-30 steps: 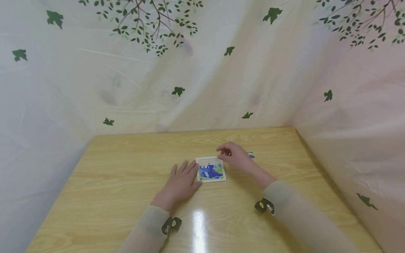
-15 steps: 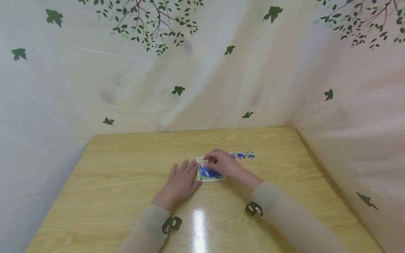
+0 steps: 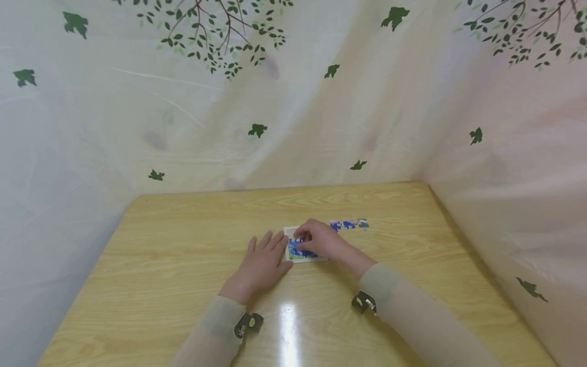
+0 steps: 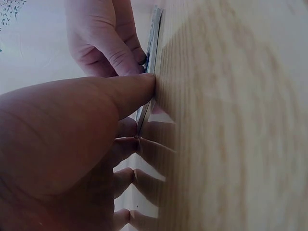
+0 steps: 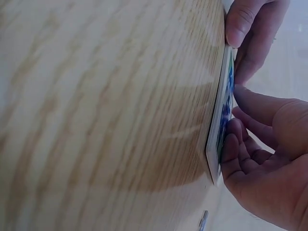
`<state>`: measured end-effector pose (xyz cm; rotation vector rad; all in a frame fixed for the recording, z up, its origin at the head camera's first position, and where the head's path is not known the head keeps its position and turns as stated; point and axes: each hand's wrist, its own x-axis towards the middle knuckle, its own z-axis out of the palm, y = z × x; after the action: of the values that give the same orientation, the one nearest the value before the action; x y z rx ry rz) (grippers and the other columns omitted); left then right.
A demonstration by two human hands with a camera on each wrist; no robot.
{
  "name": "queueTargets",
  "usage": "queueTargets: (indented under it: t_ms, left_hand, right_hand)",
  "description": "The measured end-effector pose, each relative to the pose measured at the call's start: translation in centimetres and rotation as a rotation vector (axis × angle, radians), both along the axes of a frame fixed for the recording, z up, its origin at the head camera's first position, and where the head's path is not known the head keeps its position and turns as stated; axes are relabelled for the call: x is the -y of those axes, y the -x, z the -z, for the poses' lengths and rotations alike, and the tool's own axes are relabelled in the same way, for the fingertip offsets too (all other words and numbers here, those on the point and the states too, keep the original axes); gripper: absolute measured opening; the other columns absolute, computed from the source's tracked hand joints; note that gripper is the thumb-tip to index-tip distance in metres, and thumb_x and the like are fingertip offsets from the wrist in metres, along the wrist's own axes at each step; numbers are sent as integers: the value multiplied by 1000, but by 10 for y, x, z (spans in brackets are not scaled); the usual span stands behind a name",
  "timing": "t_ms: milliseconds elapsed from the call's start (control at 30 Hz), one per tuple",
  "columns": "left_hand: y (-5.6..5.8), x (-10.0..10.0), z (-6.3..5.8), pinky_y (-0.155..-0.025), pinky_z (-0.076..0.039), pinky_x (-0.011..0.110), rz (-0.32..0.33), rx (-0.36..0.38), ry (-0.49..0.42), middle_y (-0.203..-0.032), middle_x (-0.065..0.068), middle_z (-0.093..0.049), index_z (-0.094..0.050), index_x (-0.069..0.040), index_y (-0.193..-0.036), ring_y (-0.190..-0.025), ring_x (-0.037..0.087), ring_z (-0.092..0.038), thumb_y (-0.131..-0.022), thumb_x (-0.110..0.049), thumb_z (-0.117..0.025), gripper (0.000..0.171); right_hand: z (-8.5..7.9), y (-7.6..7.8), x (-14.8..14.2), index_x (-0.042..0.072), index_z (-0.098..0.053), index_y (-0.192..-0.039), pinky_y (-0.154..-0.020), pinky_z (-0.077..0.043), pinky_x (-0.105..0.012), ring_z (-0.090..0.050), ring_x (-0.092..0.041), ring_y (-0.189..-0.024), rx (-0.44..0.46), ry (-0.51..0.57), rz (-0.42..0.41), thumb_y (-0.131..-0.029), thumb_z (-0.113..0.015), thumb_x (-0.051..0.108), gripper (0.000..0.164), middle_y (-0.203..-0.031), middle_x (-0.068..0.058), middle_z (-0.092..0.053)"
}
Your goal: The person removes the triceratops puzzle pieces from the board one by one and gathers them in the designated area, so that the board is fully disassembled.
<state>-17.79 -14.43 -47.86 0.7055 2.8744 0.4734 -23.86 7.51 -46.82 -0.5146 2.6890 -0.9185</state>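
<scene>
A small square jigsaw puzzle [image 3: 294,251] with a blue dinosaur picture lies in a pale frame [image 3: 308,261] on the wooden table. My left hand [image 3: 259,265] rests flat at the frame's left side, fingers spread; its thumb touches the frame's edge in the left wrist view. Bent over the upper part of the puzzle is my right hand [image 3: 321,239]. In the right wrist view its thumb [image 5: 262,107] and curled fingers meet the puzzle's face. Whether a piece is between these fingertips is hidden. Several loose puzzle pieces [image 3: 349,224] lie in a row right of the frame.
The light wood table [image 3: 183,244] reaches back to a pale curtain [image 3: 293,127] printed with leaves and branches. More curtain hangs along the right side. A bright reflection lies on the tabletop in front of the frame.
My right hand has moved left and down from the frame's upper right corner onto the puzzle, uncovering the row of loose pieces. My left hand has stayed put.
</scene>
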Motion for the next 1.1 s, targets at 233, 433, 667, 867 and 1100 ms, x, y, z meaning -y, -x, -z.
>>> queueTargets:
  t_ms: [233,433,667,867,1100]
  left_hand:
    - [1,0,2,-132,-10,71,0,0,30,-180,13,-30,-38,-6,-172,-167,42,-20,-116,-47,-54,71]
    - [1,0,2,-132,-9,71,3,0,23,-180,13,-30,-38,-6,-172,-167,42,-20,-116,-45,-54,70]
    - [1,0,2,-132,-9,70,3,0,32,-181,12,-28,-37,-7,-172,-167,41,-19,-116,-48,-53,72]
    - [1,0,4,-132,-10,71,6,-6,29,-181,12,-28,-37,-6,-172,-167,42,-19,-116,-47,-54,72]
    - [1,0,3,-133,-9,70,-1,3,24,-181,12,-27,-36,-6,-172,-168,41,-17,-116,-47,-53,72]
  right_hand:
    - [-3,-3,2,9,-79,-130,-93,-60,-36,-65,-14,-98,9,-27,-10,-98,-87,16,33,-109,2,-68]
    - [-5,-4,4,9,-78,-128,-95,-60,-37,-65,-14,-98,6,-39,-10,-99,-86,15,31,-110,1,-67]
    - [-7,-5,6,9,-77,-127,-94,-60,-36,-65,-15,-97,-10,-66,-11,-98,-86,13,31,-108,1,-66]
    - [-8,-5,8,11,-76,-124,-93,-60,-36,-63,-16,-96,-3,-89,5,-99,-85,14,27,-108,1,-64]
    - [-7,-3,8,11,-73,-123,-91,-60,-36,-63,-15,-96,-3,-92,4,-99,-85,14,27,-107,1,-64]
